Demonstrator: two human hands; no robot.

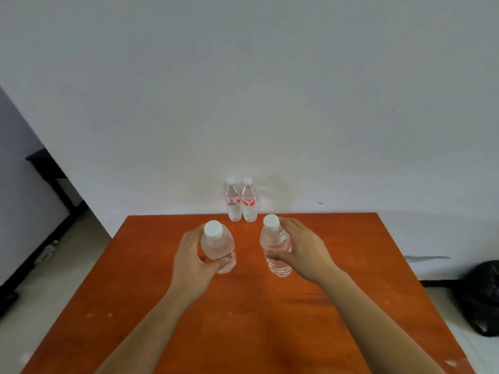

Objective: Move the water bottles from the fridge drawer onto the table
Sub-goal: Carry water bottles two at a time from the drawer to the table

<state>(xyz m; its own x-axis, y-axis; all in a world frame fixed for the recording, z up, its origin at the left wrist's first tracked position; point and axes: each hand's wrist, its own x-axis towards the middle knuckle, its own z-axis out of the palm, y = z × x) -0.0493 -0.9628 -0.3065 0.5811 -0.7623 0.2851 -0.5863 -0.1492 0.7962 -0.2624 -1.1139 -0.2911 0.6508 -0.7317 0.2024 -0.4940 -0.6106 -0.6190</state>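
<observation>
On the orange table (351,265) by the white wall, two bottles (242,202) already stand, and we lower ours upright beside them, left hand (189,261) clamped on one bottle (219,248), right hand (303,251) on another (275,244), releasing only once both bases sit flat

Plain white wall (270,90), pale tiled floor (54,279) — black bag (480,295) slumped at right.

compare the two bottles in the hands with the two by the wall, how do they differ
The pair of clear plastic bottles by the wall stands free at the far edge of the orange wooden table, touching side by side; the clear bottle in the left hand and the clear bottle in the right hand are gripped and set apart. The far pair shows red labels; fingers hide any on the held ones. All four are upright with white caps.
</observation>
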